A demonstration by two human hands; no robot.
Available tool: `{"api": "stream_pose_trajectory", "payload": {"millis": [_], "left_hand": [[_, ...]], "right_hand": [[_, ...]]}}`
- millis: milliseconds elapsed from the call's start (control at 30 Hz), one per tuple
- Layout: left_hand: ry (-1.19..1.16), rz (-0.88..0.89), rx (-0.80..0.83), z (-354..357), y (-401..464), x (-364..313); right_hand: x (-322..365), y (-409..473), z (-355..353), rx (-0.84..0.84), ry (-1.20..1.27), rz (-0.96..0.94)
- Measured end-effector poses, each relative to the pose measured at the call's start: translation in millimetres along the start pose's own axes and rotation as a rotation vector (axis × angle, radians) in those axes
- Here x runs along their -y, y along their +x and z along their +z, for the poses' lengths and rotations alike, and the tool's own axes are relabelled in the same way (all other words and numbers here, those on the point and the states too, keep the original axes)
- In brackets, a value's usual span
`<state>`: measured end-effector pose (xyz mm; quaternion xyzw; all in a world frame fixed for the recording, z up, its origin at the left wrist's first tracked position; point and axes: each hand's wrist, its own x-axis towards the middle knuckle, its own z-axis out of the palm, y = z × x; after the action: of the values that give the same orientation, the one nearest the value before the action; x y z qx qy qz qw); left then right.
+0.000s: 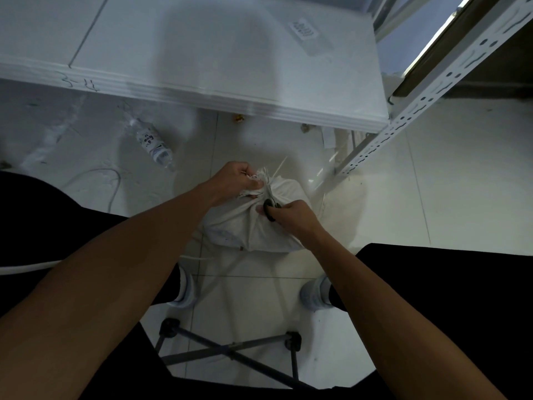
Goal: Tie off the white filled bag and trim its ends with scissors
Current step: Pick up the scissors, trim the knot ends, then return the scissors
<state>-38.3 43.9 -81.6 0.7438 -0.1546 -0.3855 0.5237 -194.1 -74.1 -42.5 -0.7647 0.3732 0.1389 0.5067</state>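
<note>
The white bag (253, 226) is sitting on the tiled floor (432, 197) between the person's feet, just in front of a white desk (202, 67) and beside a metal shelf post (403, 122). Its mouth is gathered into a bunched neck (264, 177) at the top, pointing away from the person.

The left hand (236, 179) is gripping that neck, fingers (253, 184) curled tight and clamped on the gathered cloth. The right hand (291, 216) is holding the scissors (271, 209) by their black handles, thumb through a loop, with the tip aimed at the neck; the blades are hidden in the folds, so I cannot tell whether they are apart or together. A thin pale strand (281, 166) is sticking up from the neck, probably a loose end of the tie.

The bag looks soft and slack-skinned over a lumpy filling, so it is likely sagging under any pull; the body seems a poor place to hold. The choked neck is the firm spot, best pinched just below the tie so the loose ends are standing free for the cut. The cloth edge looks frayed and may be slipping through the fingers if held loosely.

A plastic bottle (154, 144) is lying on the floor to the left, well apart from the bag.
</note>
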Motion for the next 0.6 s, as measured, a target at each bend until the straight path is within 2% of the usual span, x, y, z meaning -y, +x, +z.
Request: {"api": "stream_pose_trajectory", "payload": {"millis": [333, 500, 600], "left_hand": [[-0.012, -0.004, -0.037, 0.4, -5.1, -0.5], [0.033, -0.03, -0.023, -3.0, -2.4, -3.6], [0.124, 0.02, -0.033, 3.1, 4.5, -20.4]], "right_hand": [[-12.9, 2.7, -4.2, -0.062, -0.21, -0.042], [-10.1, -1.4, -31.3, -0.058, -0.191, -0.041], [7.2, 0.1, -49.6, -0.143, -0.198, -0.171]]}}
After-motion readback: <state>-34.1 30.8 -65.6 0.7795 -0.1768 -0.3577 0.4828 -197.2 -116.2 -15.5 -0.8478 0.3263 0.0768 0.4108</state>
